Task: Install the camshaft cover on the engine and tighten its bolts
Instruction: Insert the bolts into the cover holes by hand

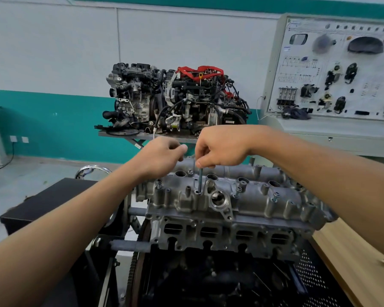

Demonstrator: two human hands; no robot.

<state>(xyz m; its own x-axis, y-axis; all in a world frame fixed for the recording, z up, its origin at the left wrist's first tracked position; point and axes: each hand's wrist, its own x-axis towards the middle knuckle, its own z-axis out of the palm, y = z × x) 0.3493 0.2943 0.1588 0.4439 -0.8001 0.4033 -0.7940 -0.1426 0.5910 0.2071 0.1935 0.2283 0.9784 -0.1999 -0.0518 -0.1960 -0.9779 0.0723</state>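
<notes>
The silver camshaft cover [208,200] sits on top of the engine [220,238] in the middle of the view. My right hand [220,147] pinches the top of a long thin bolt [200,181] that stands upright in a hole near the cover's middle. My left hand [162,157] hovers just left of it above the cover's left end, with its fingers curled and thumb against them; nothing shows in its grip. Other bolts stick up from the cover at its right [274,197] and centre right [237,192].
Behind stands a second engine [175,98] on a grey stand. A training panel [333,67] with car parts fills the right rear. A wooden bench top [350,269] lies to the right and a black box [53,204] to the left of the engine.
</notes>
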